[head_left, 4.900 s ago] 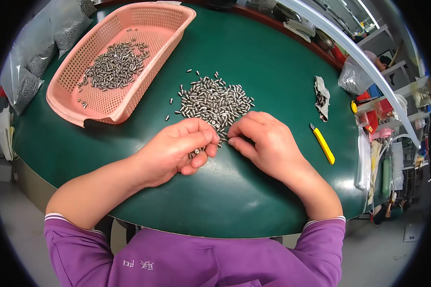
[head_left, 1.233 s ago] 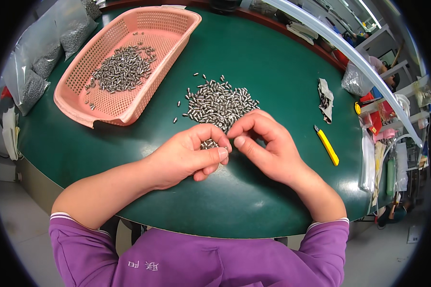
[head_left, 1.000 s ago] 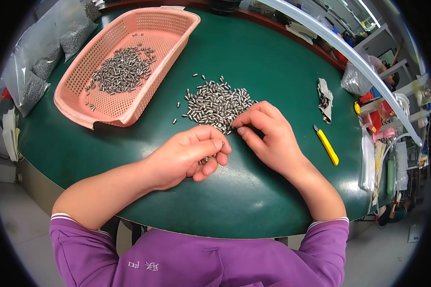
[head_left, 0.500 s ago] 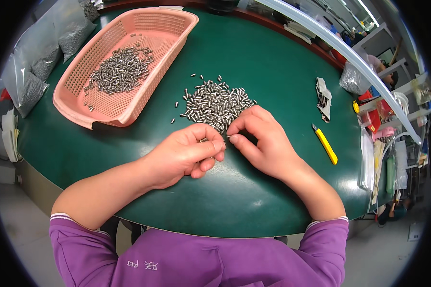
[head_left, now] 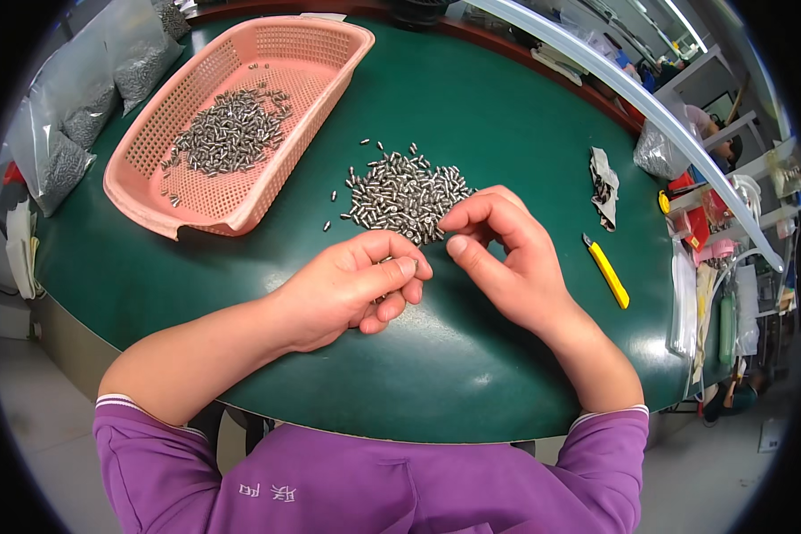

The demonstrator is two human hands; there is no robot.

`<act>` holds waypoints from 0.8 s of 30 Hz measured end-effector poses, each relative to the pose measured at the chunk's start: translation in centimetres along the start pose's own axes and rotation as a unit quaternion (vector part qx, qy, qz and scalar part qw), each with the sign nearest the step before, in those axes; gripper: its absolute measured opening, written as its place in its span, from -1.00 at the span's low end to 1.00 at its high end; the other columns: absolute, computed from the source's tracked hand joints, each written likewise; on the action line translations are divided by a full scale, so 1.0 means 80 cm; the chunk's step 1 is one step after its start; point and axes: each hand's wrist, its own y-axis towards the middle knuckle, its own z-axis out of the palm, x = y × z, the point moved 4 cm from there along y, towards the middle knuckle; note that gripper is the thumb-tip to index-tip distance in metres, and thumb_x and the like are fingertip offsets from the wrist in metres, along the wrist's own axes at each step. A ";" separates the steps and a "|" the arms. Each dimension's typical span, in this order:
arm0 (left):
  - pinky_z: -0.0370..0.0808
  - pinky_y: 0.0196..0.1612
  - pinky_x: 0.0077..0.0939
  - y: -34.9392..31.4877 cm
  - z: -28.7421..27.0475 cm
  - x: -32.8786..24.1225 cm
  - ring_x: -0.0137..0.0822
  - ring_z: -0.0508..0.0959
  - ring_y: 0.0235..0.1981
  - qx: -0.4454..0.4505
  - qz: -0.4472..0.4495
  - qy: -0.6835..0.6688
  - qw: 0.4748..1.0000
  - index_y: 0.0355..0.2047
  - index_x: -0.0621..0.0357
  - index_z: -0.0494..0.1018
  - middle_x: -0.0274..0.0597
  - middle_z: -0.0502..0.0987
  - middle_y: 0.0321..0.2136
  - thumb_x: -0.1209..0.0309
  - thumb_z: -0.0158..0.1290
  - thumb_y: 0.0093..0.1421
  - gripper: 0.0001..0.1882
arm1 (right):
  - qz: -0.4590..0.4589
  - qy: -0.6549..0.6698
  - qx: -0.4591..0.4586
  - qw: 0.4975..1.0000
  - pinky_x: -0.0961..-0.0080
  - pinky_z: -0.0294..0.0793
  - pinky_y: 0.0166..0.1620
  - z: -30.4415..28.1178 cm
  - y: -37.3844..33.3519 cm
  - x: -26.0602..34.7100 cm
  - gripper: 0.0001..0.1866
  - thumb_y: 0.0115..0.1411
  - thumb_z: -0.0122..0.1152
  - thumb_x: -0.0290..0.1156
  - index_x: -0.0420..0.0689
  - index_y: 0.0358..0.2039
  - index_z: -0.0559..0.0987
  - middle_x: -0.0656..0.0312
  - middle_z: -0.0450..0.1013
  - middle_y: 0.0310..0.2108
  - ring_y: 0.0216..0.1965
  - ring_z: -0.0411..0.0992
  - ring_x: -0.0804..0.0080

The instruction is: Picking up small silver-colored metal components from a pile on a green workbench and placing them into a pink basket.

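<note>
A loose pile of small silvery metal parts [head_left: 405,194], short and capsule-like with pointed ends, lies on the green table. Just nearer than the pile, my left hand [head_left: 351,289] is closed, thumb over forefinger, and bits of the same metal parts show between its fingers. How many it holds is hidden. My right hand [head_left: 507,258] is beside the pile's right edge, thumb and forefinger curved toward each other with a small gap; I see nothing between them. A pink perforated plastic basket [head_left: 316,107] at the back left holds a heap of similar parts.
To the right lie a yellow utility knife [head_left: 606,271] and a crumpled grey-white scrap [head_left: 603,187]. Clear bags [head_left: 67,125] of small grey pieces stand at the far left. A white light bar [head_left: 650,107] slants across the upper right, beside cluttered shelves.
My right hand has drawn away from my left fingertips, up and to the right, and its thumb and forefinger are further apart. My left hand stays closed; the whole view has shifted slightly.
</note>
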 end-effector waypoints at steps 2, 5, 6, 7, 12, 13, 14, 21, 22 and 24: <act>0.25 -0.61 -0.76 0.000 0.002 -0.001 -0.63 0.32 -0.58 0.007 -0.007 -0.011 1.000 -0.23 0.14 0.35 -0.34 0.39 -0.44 0.31 -0.14 0.31 -0.82 | -0.011 -0.026 -0.017 0.999 0.60 0.44 -0.31 -0.003 0.002 -0.006 -0.85 0.07 0.16 -0.58 -0.18 -0.30 0.51 0.24 0.36 -0.34 -0.38 0.40 0.53; 0.26 -0.61 -0.75 0.000 0.003 -0.002 -0.60 0.33 -0.57 -0.003 -0.016 -0.006 1.000 -0.22 0.15 0.36 -0.33 0.40 -0.43 0.31 -0.16 0.31 -0.80 | -0.012 -0.076 -0.025 0.997 0.54 0.44 -0.29 -0.006 0.002 -0.013 -0.85 0.05 0.17 -0.57 -0.15 -0.32 0.53 0.22 0.36 -0.35 -0.36 0.40 0.43; 0.26 -0.61 -0.75 0.000 0.003 -0.002 -0.60 0.33 -0.57 -0.002 -0.016 -0.006 1.000 -0.22 0.15 0.36 -0.33 0.40 -0.43 0.31 -0.16 0.31 -0.80 | -0.028 -0.119 -0.024 0.992 0.49 0.43 -0.27 -0.006 0.002 -0.015 -0.85 0.03 0.19 -0.56 -0.13 -0.33 0.53 0.22 0.35 -0.35 -0.33 0.39 0.36; 0.27 -0.61 -0.73 0.000 0.002 -0.001 -0.59 0.33 -0.56 0.000 -0.018 -0.021 1.000 -0.22 0.17 0.36 -0.31 0.40 -0.42 0.31 -0.17 0.31 -0.79 | -0.044 -0.161 -0.023 0.986 0.44 0.42 -0.25 -0.005 0.002 -0.016 -0.85 0.01 0.20 -0.55 -0.12 -0.35 0.54 0.21 0.34 -0.36 -0.30 0.38 0.30; 0.29 -0.60 -0.70 0.001 -0.001 -0.001 -0.54 0.35 -0.55 0.014 -0.003 -0.048 0.999 -0.21 0.20 0.37 -0.26 0.40 -0.40 0.30 -0.18 0.31 -0.76 | -0.059 -0.234 0.006 0.970 0.35 0.40 -0.21 -0.003 0.001 -0.014 -0.85 -0.04 0.23 -0.51 -0.09 -0.38 0.55 0.21 0.33 -0.36 -0.27 0.35 0.23; 0.29 -0.60 -0.70 0.001 -0.002 -0.001 -0.54 0.35 -0.55 0.009 0.002 -0.047 0.999 -0.22 0.20 0.37 -0.24 0.41 -0.40 0.30 -0.18 0.31 -0.76 | -0.067 -0.259 0.016 0.963 0.35 0.40 -0.21 -0.002 0.001 -0.013 -0.85 -0.04 0.24 -0.50 -0.09 -0.39 0.55 0.21 0.33 -0.36 -0.27 0.35 0.24; 0.29 -0.60 -0.70 0.001 -0.002 -0.001 -0.54 0.35 -0.55 0.005 0.007 -0.047 0.999 -0.24 0.20 0.37 -0.23 0.41 -0.39 0.30 -0.18 0.30 -0.77 | -0.067 -0.259 0.016 0.963 0.35 0.40 -0.21 -0.001 0.001 -0.014 -0.85 -0.04 0.24 -0.50 -0.09 -0.39 0.55 0.21 0.33 -0.36 -0.27 0.35 0.24; 0.30 -0.60 -0.70 0.001 -0.002 -0.001 -0.55 0.35 -0.56 0.004 0.004 -0.040 0.999 -0.29 0.17 0.35 -0.25 0.41 -0.39 0.31 -0.14 0.29 -0.81 | -0.029 -0.263 0.023 0.964 0.34 0.40 -0.19 0.003 -0.003 -0.022 -0.88 -0.05 0.25 -0.48 -0.13 -0.44 0.54 0.19 0.36 -0.36 -0.27 0.37 0.21; 0.29 -0.60 -0.71 0.001 -0.002 -0.001 -0.56 0.35 -0.56 0.004 -0.002 -0.040 0.999 -0.28 0.16 0.35 -0.26 0.41 -0.39 0.32 -0.12 0.28 -0.83 | -0.010 -0.250 0.036 0.968 0.33 0.40 -0.18 0.004 -0.004 -0.025 -0.88 -0.05 0.25 -0.49 -0.14 -0.44 0.53 0.18 0.36 -0.36 -0.27 0.37 0.19; 0.29 -0.60 -0.72 0.001 -0.002 0.001 -0.57 0.35 -0.56 0.004 -0.008 -0.039 0.999 -0.26 0.15 0.34 -0.28 0.41 -0.40 0.33 -0.10 0.27 -0.84 | -0.031 -0.241 0.032 0.969 0.37 0.41 -0.21 0.005 -0.004 -0.021 -0.89 -0.02 0.24 -0.49 -0.15 -0.42 0.53 0.18 0.36 -0.36 -0.30 0.38 0.24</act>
